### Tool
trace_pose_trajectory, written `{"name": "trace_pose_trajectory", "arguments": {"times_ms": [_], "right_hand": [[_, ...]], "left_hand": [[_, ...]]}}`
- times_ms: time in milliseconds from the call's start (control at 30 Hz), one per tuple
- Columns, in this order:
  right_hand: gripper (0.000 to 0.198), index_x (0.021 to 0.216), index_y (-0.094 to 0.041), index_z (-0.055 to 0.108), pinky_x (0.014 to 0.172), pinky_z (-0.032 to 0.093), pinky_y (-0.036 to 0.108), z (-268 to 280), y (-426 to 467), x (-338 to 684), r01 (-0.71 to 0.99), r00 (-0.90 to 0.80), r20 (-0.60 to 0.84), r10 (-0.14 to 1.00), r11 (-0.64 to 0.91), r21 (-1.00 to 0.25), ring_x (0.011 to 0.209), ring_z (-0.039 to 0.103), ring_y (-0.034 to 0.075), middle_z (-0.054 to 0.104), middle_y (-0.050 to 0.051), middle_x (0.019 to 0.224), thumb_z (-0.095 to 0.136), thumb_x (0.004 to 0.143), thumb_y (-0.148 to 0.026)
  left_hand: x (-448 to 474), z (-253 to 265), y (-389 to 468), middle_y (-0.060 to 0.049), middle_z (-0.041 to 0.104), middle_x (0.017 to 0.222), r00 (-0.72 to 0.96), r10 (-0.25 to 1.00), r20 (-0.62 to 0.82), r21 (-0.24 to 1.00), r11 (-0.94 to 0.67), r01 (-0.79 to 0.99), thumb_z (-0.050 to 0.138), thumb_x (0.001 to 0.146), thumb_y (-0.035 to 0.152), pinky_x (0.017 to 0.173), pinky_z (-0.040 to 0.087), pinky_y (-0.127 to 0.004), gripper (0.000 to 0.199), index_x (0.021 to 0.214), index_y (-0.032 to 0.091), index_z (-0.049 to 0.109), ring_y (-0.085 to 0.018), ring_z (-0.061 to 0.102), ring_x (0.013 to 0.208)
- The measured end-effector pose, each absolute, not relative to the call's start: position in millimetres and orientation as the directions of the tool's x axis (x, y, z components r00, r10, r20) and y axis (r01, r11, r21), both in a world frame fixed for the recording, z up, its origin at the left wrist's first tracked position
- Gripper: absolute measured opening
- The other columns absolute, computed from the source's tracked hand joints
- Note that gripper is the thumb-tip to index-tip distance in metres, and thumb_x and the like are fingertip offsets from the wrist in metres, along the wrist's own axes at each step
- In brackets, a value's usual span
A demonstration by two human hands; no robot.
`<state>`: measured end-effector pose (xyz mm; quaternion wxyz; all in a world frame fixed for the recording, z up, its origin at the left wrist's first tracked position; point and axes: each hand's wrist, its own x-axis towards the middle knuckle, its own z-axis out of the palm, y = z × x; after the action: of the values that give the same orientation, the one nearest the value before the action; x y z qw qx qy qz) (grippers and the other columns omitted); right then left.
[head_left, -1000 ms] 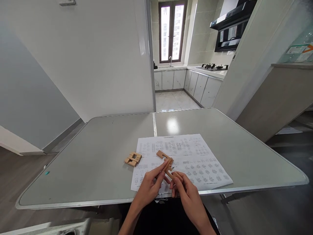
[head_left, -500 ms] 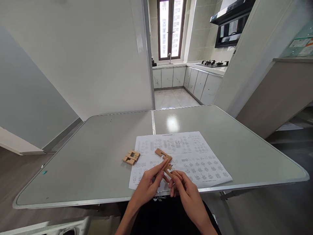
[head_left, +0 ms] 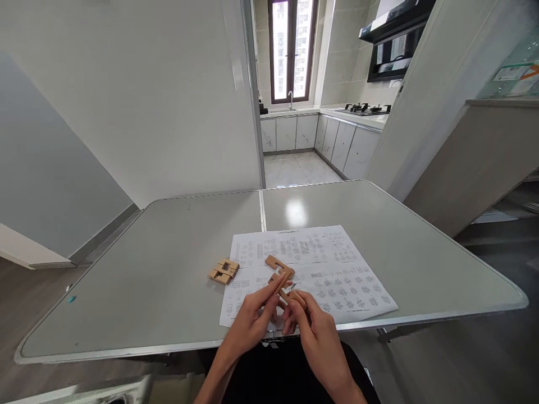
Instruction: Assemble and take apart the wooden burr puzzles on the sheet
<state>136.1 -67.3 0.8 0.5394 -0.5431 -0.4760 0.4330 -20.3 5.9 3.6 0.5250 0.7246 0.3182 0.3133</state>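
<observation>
Over the lower middle of the printed sheet, my left hand [head_left: 252,317] is closed in a pinch on notched wooden puzzle pieces [head_left: 278,264]. One of these points away from me, with a square cut-out in its side; another lies slantwise under my fingers. My right hand [head_left: 318,331] grips a wooden puzzle piece [head_left: 297,298] between thumb and fingers, and it touches the ones in my left hand. Fingers hide part of the joint between them. To the left, several more notched wooden pieces [head_left: 224,271] lie side by side, partly on the sheet's edge.
The white instruction sheet [head_left: 345,280] carries rows of small diagrams. It rests on a grey-green table [head_left: 168,252] with a metal rim and a centre seam. A small teal bit [head_left: 71,299] sits near the left edge. Beyond the table, a doorway leads to a kitchen.
My right hand has moved slightly left and tilted its wooden piece up against those in my left hand. The view has shifted a little. The pieces at the left stay put.
</observation>
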Motion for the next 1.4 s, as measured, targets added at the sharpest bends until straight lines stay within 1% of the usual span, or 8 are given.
{"name": "trace_pose_trajectory", "arguments": {"times_ms": [133, 267, 367, 533, 667, 933, 1133, 1400], "right_hand": [[0.038, 0.102, -0.023, 0.066, 0.062, 0.056, 0.030, 1, -65, 135, 0.060, 0.184, 0.053, 0.982, 0.043, -0.997, 0.066, 0.069, 0.020, 0.075, 0.005, 0.086, 0.046, 0.106, -0.054], [0.041, 0.106, -0.022, 0.066, 0.063, 0.056, 0.033, -1, -61, 132, 0.063, 0.191, 0.008, 0.981, -0.004, -0.998, 0.067, 0.069, 0.022, 0.075, 0.006, 0.084, 0.044, 0.106, -0.057], [0.040, 0.109, -0.022, 0.064, 0.062, 0.056, 0.034, -3, -58, 131, 0.056, 0.187, -0.004, 0.982, -0.015, -0.998, 0.068, 0.069, 0.023, 0.074, 0.005, 0.081, 0.045, 0.106, -0.057], [0.037, 0.104, -0.024, 0.059, 0.059, 0.056, 0.033, -4, -56, 132, 0.024, 0.120, -0.020, 0.993, -0.023, -0.999, 0.062, 0.068, 0.022, 0.073, 0.004, 0.079, 0.045, 0.105, -0.058], [0.038, 0.094, -0.025, 0.060, 0.057, 0.056, 0.033, -2, -56, 131, 0.018, 0.139, -0.006, 0.990, -0.008, -1.000, 0.058, 0.068, 0.022, 0.071, 0.003, 0.073, 0.046, 0.104, -0.059], [0.042, 0.103, -0.022, 0.066, 0.058, 0.057, 0.034, -9, -57, 126, -0.022, 0.163, -0.017, 0.986, -0.014, -1.000, 0.063, 0.071, 0.024, 0.075, 0.006, 0.077, 0.049, 0.103, -0.060], [0.041, 0.112, -0.022, 0.067, 0.067, 0.058, 0.032, -6, -59, 135, 0.017, 0.153, 0.020, 0.988, 0.018, -1.000, 0.075, 0.070, 0.023, 0.076, 0.007, 0.093, 0.048, 0.104, -0.057], [0.040, 0.120, -0.024, 0.067, 0.091, 0.059, 0.039, -6, -61, 132, -0.078, 0.097, -0.004, 0.995, 0.003, -0.997, 0.096, 0.074, 0.027, 0.076, 0.008, 0.107, 0.045, 0.106, -0.055]], "left_hand": [[-20, 3, 6, -0.014, 0.066, 0.138, 0.586, 0.797, 0.144, 0.955, -0.268, 0.129, 0.044, 0.109, 0.041, 0.073, 0.057, -0.029, 0.052, 0.158, 0.027, 0.044, -0.015, 0.061, 0.077], [-18, 5, 5, -0.004, 0.072, 0.089, 0.643, 0.753, 0.143, 0.947, -0.293, 0.133, 0.044, 0.109, 0.039, 0.073, 0.053, -0.028, 0.051, 0.158, 0.024, 0.045, -0.014, 0.057, 0.069], [-16, 7, 4, -0.001, 0.066, 0.075, 0.657, 0.741, 0.139, 0.953, -0.280, 0.114, 0.043, 0.109, 0.041, 0.070, 0.052, -0.028, 0.052, 0.158, 0.022, 0.045, -0.014, 0.054, 0.063], [-16, 8, 4, -0.006, 0.073, 0.094, 0.613, 0.775, 0.151, 0.940, -0.305, 0.154, 0.045, 0.108, 0.042, 0.071, 0.054, -0.028, 0.050, 0.154, 0.023, 0.052, -0.015, 0.058, 0.066], [-17, 9, 5, -0.004, 0.070, 0.085, 0.638, 0.754, 0.156, 0.938, -0.315, 0.143, 0.044, 0.109, 0.040, 0.073, 0.054, -0.028, 0.050, 0.156, 0.023, 0.049, -0.015, 0.058, 0.065], [-18, 10, 2, -0.005, 0.073, 0.086, 0.667, 0.723, 0.180, 0.931, -0.344, 0.122, 0.040, 0.110, 0.037, 0.072, 0.057, -0.030, 0.050, 0.158, 0.023, 0.046, -0.014, 0.061, 0.064], [-19, 6, 2, -0.011, 0.069, 0.138, 0.597, 0.750, 0.283, 0.868, -0.466, 0.174, 0.052, 0.106, 0.030, 0.091, 0.058, -0.036, 0.042, 0.148, 0.030, 0.057, -0.024, 0.071, 0.107], [-19, 3, 4, -0.009, 0.074, 0.129, 0.579, 0.782, 0.231, 0.856, -0.446, 0.262, 0.046, 0.109, 0.031, 0.093, 0.059, -0.035, 0.040, 0.147, 0.028, 0.059, -0.023, 0.073, 0.105]]}}
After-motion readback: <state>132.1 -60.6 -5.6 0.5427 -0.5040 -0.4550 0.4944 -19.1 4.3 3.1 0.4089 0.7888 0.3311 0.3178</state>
